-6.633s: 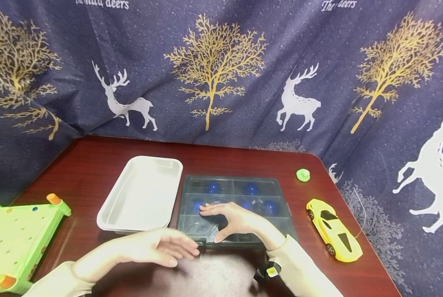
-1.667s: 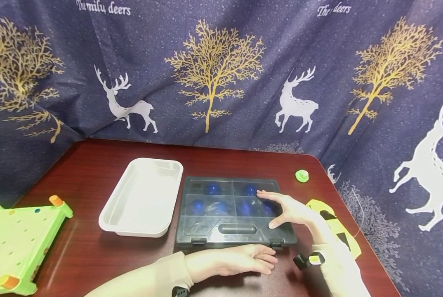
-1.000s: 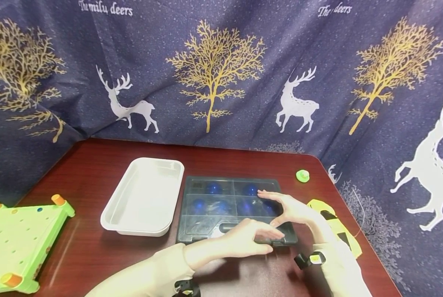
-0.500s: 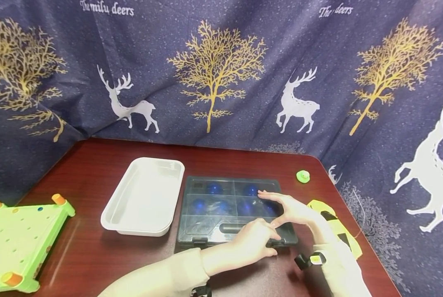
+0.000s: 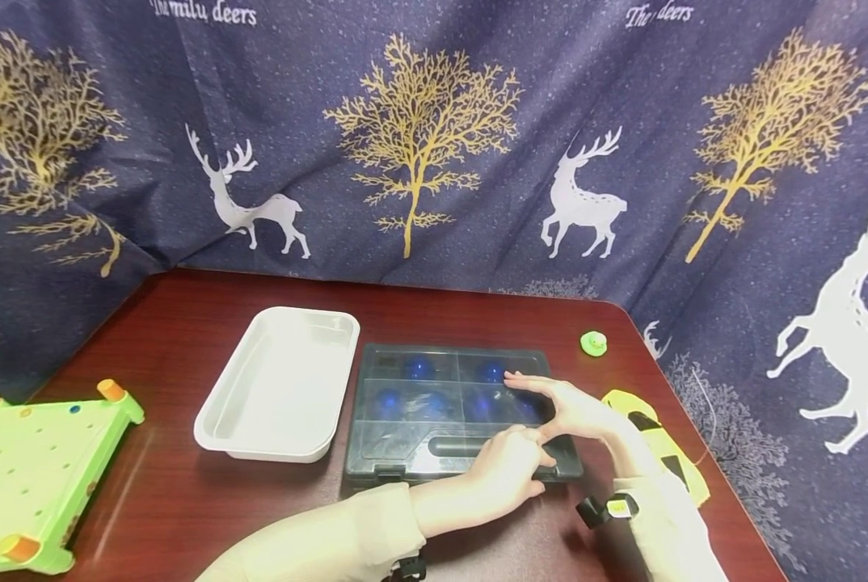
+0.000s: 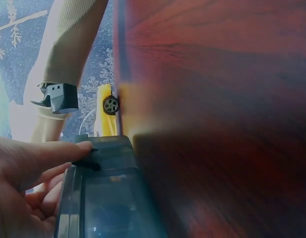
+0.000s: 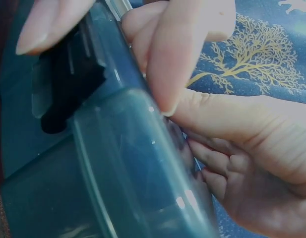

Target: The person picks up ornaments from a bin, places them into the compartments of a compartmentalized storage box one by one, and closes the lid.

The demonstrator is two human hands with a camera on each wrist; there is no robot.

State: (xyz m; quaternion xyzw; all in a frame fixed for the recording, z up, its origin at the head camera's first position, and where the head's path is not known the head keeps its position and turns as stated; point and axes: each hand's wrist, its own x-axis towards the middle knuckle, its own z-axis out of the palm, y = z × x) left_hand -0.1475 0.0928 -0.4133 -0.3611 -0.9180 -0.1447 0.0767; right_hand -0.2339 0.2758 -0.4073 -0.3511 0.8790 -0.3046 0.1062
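Observation:
A dark translucent plastic case (image 5: 405, 440) with a carry handle (image 5: 457, 446) lies closed on the table, and several blue balls (image 5: 419, 369) show through its lid. My left hand (image 5: 503, 473) pinches its right front corner: the thumb lies on the black latch (image 7: 68, 79), and the fingers bend over the lid edge, as the left wrist view also shows. My right hand (image 5: 579, 408) rests on the lid's right side, its fingers spread and its thumb close beside the left fingers. At the left front is a second latch (image 5: 390, 470).
Left of the case stands a white tray (image 5: 277, 388). A green pegboard-like toy (image 5: 34, 469) with orange legs is at the far left. To the right are a yellow toy car (image 5: 667, 457), partly behind the right arm, and a small green duck (image 5: 593, 343).
Both hands have moved from the case's left part to its right. In the last second my left hand rose onto the right latch and closed there; my right hand stayed put.

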